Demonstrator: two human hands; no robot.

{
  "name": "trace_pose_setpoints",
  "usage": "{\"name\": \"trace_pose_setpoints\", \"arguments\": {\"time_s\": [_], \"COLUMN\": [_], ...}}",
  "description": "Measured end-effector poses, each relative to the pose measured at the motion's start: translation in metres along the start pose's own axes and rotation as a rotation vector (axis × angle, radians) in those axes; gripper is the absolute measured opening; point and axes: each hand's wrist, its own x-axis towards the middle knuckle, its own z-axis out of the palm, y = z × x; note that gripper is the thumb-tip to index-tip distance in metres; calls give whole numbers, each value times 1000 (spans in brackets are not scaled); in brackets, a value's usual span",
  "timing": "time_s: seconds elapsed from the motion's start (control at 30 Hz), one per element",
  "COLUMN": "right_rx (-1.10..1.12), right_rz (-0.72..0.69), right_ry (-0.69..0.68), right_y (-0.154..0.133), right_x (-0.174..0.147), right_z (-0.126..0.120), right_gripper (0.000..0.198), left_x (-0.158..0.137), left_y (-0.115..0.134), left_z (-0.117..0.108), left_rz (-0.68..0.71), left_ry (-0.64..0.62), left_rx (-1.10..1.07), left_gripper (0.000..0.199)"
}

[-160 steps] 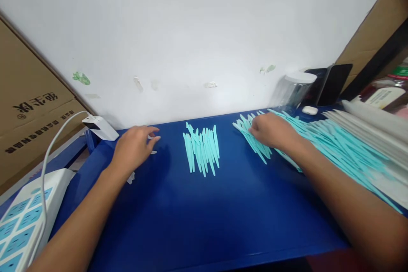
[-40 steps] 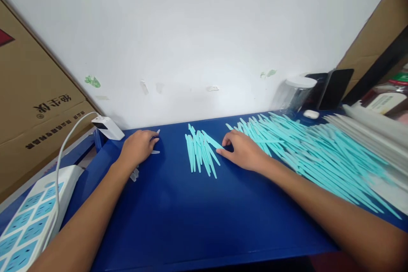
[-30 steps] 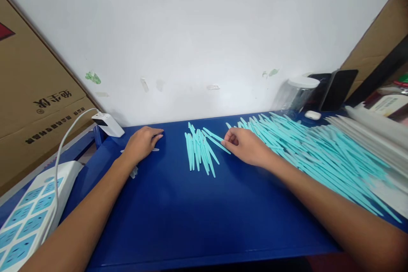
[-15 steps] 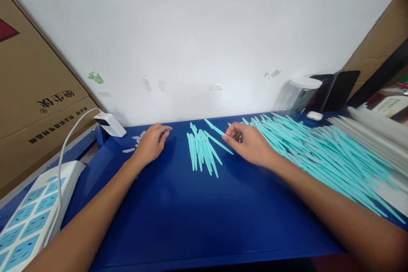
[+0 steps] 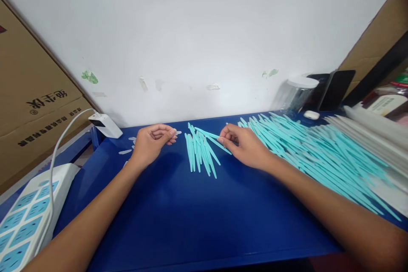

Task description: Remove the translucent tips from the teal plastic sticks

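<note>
My left hand is closed in a pinch on a small translucent cap whose end pokes out past the fingertips. My right hand grips a slim turquoise eyebrow razor by its handle end, its other end pointing left toward the cap. A small gap separates the razor tip from the cap. Between and below the hands lies a loose fan of turquoise razors. Several more translucent caps lie left of my left hand, partly hidden by it.
A large heap of turquoise razors spreads over the right of the blue table. Behind it stand a clear jar with a white lid, a white earbud case and a dark phone. At left are a power strip, a white charger and a cardboard box.
My left hand has moved slightly right and turned, bringing the cap into clearer view. The razor in my right hand has tilted flatter, its tip lower and nearer the cap. The view has shifted slightly.
</note>
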Motion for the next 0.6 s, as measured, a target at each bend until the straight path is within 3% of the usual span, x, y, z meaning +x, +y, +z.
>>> {"name": "trace_pose_setpoints", "arguments": {"time_s": [0.23, 0.6], "right_rx": [88, 118], "right_rz": [28, 29], "right_ry": [4, 9], "right_y": [-2, -3], "right_x": [-1, -1], "right_z": [2, 3], "right_gripper": [20, 20], "left_x": [-4, -4], "left_y": [5, -3], "left_z": [3, 2], "left_rz": [-38, -71], "left_ry": [18, -57], "left_rx": [-89, -93], "left_gripper": [40, 43]}}
